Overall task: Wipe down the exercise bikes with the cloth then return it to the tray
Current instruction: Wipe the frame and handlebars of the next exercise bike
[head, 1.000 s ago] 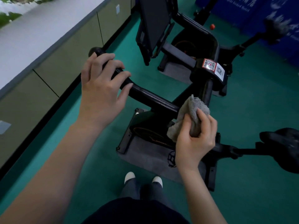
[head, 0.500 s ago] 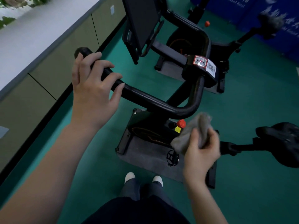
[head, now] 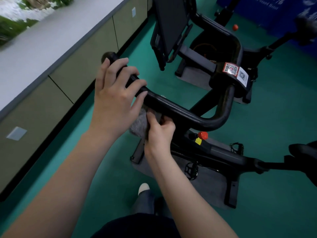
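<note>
Closest in, below both wrists, one white shoe (head: pixel 143 188) stands on the green floor (head: pixel 106 177). Above it the right hand (head: pixel 158 133) has its fingers curled round the grey cloth (head: pixel 139 123), bunching it and holding it up to the underside of the black handlebar (head: pixel 180 112) of the near exercise bike (head: pixel 221 156). The cloth sits just left of the right knuckles and directly beneath the left palm, partly hidden by it. The left hand (head: pixel 115 97) lies on top of the bar's left grip, fingers spread apart and bent over it, thumb along the near side. To the right of the right hand, under the bar's curve, a red knob (head: pixel 203 135) sits just above a yellow tag (head: pixel 198 141). Lower right of that hand, a pedal (head: pixel 191 170) hangs over the grey mat (head: pixel 211 184), and the black saddle (head: pixel 303 152) is well off to the right. Beyond the left fingertips stands a second bike (head: pixel 214 47) with a dark screen (head: pixel 171 23), and QR stickers (head: pixel 230 68) show where the handlebar rises. An olive cabinet (head: pixel 82 69) runs along the left, and a blue banner (head: pixel 274 12) hangs farthest back.
</note>
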`<action>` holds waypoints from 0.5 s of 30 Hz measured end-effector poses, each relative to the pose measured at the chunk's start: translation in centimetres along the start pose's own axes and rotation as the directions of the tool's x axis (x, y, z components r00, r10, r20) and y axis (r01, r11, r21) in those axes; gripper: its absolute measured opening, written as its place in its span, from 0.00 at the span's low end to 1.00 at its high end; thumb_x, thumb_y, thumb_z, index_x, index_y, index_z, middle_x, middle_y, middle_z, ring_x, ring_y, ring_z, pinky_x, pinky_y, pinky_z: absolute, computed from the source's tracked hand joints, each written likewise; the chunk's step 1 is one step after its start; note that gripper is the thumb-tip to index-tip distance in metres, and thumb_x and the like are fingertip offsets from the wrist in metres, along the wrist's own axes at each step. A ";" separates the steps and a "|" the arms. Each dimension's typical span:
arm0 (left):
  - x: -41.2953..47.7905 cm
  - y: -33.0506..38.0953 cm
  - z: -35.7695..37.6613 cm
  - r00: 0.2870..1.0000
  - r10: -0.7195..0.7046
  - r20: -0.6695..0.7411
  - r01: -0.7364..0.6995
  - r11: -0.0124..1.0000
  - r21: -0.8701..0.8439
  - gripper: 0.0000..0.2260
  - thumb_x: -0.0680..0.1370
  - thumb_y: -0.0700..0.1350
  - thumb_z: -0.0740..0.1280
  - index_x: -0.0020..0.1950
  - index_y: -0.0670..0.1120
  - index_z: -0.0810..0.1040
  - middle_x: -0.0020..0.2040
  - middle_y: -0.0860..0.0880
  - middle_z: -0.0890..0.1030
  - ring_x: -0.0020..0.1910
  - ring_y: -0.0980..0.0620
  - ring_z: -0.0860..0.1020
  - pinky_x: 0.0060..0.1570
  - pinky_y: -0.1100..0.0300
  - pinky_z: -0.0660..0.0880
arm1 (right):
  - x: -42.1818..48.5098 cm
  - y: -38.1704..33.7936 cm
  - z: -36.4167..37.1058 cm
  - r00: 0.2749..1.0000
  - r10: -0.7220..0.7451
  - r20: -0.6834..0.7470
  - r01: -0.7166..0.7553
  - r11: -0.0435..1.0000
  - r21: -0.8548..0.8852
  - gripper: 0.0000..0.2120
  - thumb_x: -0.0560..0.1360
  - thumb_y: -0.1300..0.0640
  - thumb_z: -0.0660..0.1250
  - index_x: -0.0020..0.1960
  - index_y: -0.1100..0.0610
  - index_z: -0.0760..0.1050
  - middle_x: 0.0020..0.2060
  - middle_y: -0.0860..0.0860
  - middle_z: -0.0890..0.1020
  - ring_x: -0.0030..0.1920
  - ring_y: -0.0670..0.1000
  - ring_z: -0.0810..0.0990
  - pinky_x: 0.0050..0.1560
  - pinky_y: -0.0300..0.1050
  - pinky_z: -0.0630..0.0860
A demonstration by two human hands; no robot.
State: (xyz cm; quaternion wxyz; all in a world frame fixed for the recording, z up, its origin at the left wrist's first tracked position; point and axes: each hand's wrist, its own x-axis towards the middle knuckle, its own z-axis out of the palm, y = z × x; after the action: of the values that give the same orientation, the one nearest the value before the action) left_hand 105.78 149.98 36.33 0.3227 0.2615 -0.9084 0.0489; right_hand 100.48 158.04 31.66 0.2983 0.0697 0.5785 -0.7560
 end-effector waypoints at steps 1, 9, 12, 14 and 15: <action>0.0 -0.1 0.0 1.000 -0.001 0.000 0.001 1.000 -0.002 0.11 0.79 0.50 0.62 0.52 0.46 0.80 0.57 0.47 0.77 0.68 0.45 0.67 0.74 0.48 0.50 | 0.0 -0.1 0.4 0.999 0.048 0.009 -0.048 0.996 0.072 0.09 0.74 0.71 0.66 0.54 0.66 0.76 0.55 0.65 0.81 0.58 0.63 0.79 0.63 0.60 0.74; -0.1 -0.2 0.1 1.000 -0.002 -0.001 0.002 1.000 -0.006 0.11 0.80 0.50 0.61 0.53 0.46 0.80 0.57 0.47 0.77 0.68 0.45 0.66 0.74 0.49 0.50 | 0.6 -1.5 -3.9 0.996 0.085 -0.007 -0.082 0.977 0.196 0.10 0.74 0.74 0.62 0.50 0.62 0.76 0.47 0.58 0.83 0.48 0.57 0.82 0.56 0.54 0.78; -0.1 -0.2 0.0 1.000 -0.007 0.002 0.007 1.000 -0.006 0.11 0.80 0.50 0.61 0.53 0.46 0.80 0.57 0.47 0.77 0.68 0.45 0.66 0.74 0.49 0.50 | 1.1 -2.3 -7.1 0.998 0.010 -0.063 0.001 0.984 0.179 0.12 0.75 0.74 0.62 0.54 0.63 0.76 0.47 0.56 0.83 0.48 0.54 0.83 0.50 0.48 0.81; -0.1 -0.1 0.0 1.000 -0.012 0.002 0.012 1.000 -0.011 0.11 0.80 0.50 0.62 0.53 0.46 0.80 0.56 0.47 0.77 0.68 0.45 0.66 0.74 0.49 0.50 | 1.3 -2.8 -8.8 0.996 -0.036 -0.080 0.049 0.985 0.164 0.11 0.75 0.73 0.63 0.51 0.61 0.77 0.44 0.54 0.84 0.45 0.51 0.84 0.43 0.42 0.81; -0.1 0.0 0.0 1.000 -0.015 0.001 0.015 1.000 -0.013 0.11 0.80 0.50 0.62 0.52 0.45 0.80 0.56 0.47 0.77 0.68 0.44 0.66 0.74 0.48 0.50 | 1.3 -2.8 -9.4 0.997 -0.047 -0.069 0.057 0.987 0.148 0.10 0.75 0.72 0.63 0.50 0.61 0.77 0.43 0.53 0.84 0.44 0.51 0.84 0.42 0.41 0.80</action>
State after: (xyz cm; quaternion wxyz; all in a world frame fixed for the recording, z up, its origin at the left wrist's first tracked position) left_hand 105.85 150.02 36.30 0.3242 0.2664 -0.9068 0.0404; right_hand 95.68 166.58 30.45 0.2534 0.1013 0.5310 -0.8023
